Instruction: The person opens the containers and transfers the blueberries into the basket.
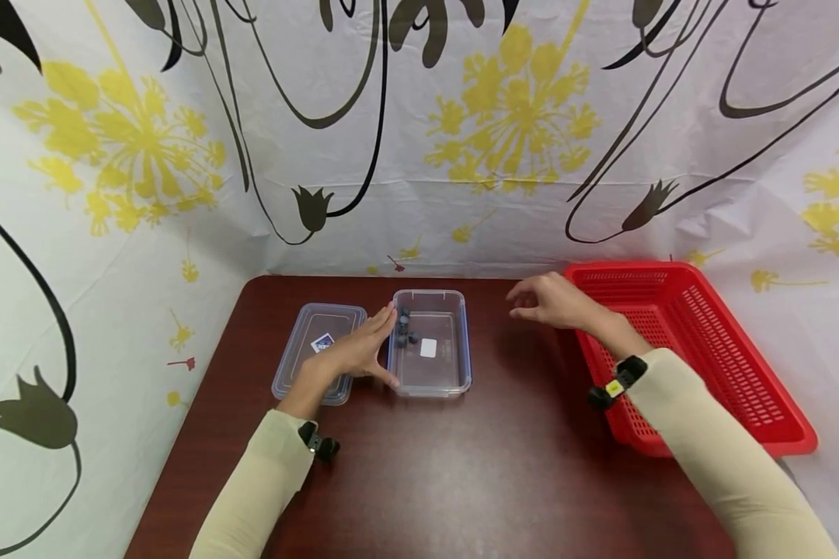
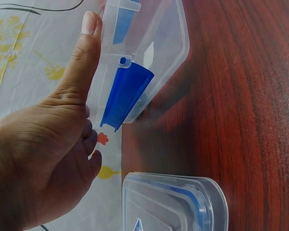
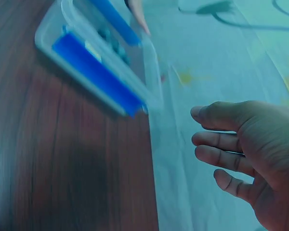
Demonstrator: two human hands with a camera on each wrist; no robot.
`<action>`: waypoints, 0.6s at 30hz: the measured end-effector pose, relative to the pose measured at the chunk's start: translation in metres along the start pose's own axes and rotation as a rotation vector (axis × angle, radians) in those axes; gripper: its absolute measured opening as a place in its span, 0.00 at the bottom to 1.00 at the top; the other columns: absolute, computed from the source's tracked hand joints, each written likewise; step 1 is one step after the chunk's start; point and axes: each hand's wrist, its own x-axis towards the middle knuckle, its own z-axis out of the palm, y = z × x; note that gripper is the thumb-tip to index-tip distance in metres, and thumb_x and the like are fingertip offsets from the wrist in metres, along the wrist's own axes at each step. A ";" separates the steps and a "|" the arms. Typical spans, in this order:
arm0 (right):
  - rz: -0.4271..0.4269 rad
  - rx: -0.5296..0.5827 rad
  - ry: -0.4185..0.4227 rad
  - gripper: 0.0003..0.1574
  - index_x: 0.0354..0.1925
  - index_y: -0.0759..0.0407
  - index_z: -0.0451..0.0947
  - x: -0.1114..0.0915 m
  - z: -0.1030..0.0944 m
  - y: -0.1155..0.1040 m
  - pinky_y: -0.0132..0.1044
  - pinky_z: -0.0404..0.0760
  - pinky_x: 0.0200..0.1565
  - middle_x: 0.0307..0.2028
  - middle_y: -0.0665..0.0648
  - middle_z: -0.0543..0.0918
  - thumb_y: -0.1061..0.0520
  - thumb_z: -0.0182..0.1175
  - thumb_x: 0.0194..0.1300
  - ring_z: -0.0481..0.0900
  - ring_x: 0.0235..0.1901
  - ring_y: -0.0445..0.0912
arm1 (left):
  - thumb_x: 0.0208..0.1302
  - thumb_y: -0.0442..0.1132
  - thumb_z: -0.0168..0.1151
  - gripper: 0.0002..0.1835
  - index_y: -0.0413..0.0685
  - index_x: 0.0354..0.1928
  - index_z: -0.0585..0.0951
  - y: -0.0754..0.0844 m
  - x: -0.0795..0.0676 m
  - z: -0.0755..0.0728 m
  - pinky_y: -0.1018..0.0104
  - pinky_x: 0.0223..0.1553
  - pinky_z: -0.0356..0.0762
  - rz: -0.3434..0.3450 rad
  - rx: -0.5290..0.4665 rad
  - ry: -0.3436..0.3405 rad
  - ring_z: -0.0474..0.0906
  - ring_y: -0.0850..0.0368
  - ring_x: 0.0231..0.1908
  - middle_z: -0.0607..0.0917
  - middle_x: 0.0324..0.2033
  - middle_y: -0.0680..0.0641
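Note:
A clear plastic container point(image 1: 442, 380) with blue side clips stands at the back middle of the table. Several small dark blue-grey round pieces point(image 1: 402, 330) lie along its left side, next to a white label. My left hand point(image 1: 353, 353) is at the container's left wall, its fingers extended along the rim and the thumb by the near corner. Beneath that hand's wrist is a clear lid point(image 1: 297, 361) with a blue-and-white sticker, partly hidden. My right hand point(image 1: 551, 301) hovers between the container and a red basket, its fingers loosely bent with nothing in them.
The red perforated plastic basket point(image 1: 734, 365) sits on the right side of the table, partly under my right forearm. A patterned white sheet point(image 1: 405, 140) hangs behind and at both sides of the dark wooden table point(image 1: 447, 473).

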 end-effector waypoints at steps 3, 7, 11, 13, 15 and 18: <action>-0.021 0.049 -0.023 0.14 0.45 0.62 0.90 0.019 0.017 -0.016 0.46 0.87 0.40 0.36 0.56 0.91 0.60 0.78 0.60 0.88 0.33 0.47 | 0.51 0.61 0.83 0.77 0.37 0.84 0.38 0.000 -0.001 0.000 0.39 0.80 0.42 0.000 -0.003 -0.004 0.34 0.40 0.84 0.34 0.85 0.38; -0.054 0.108 -0.051 0.15 0.46 0.63 0.90 0.044 0.039 -0.035 0.45 0.88 0.42 0.39 0.58 0.92 0.60 0.78 0.60 0.89 0.35 0.45 | 0.51 0.62 0.83 0.77 0.37 0.84 0.38 0.000 -0.004 -0.001 0.37 0.80 0.43 -0.006 -0.017 -0.008 0.34 0.39 0.84 0.34 0.85 0.37; -0.090 0.129 -0.080 0.14 0.46 0.63 0.90 0.066 0.061 -0.049 0.41 0.88 0.42 0.39 0.58 0.92 0.60 0.77 0.62 0.89 0.35 0.43 | 0.51 0.61 0.83 0.77 0.37 0.84 0.38 0.000 -0.004 -0.002 0.37 0.80 0.43 -0.008 -0.018 -0.005 0.34 0.39 0.84 0.34 0.85 0.37; -0.104 0.137 -0.100 0.14 0.47 0.64 0.89 0.074 0.071 -0.055 0.40 0.88 0.42 0.40 0.60 0.92 0.59 0.76 0.63 0.90 0.36 0.44 | 0.51 0.61 0.83 0.77 0.37 0.84 0.38 -0.001 -0.004 -0.002 0.38 0.80 0.43 -0.006 -0.014 -0.004 0.34 0.39 0.84 0.34 0.85 0.37; -0.111 0.154 -0.118 0.15 0.48 0.66 0.89 0.081 0.081 -0.060 0.40 0.88 0.42 0.41 0.62 0.92 0.60 0.75 0.65 0.90 0.37 0.45 | 0.51 0.62 0.83 0.76 0.37 0.85 0.38 -0.001 -0.003 -0.001 0.39 0.80 0.43 -0.003 -0.008 -0.004 0.34 0.40 0.84 0.34 0.85 0.38; -0.099 0.166 -0.134 0.16 0.49 0.69 0.88 0.089 0.095 -0.064 0.42 0.88 0.42 0.41 0.64 0.91 0.61 0.75 0.64 0.90 0.37 0.47 | 0.51 0.63 0.82 0.76 0.37 0.85 0.39 -0.002 -0.001 0.000 0.39 0.80 0.45 0.002 -0.002 -0.003 0.34 0.41 0.84 0.34 0.85 0.38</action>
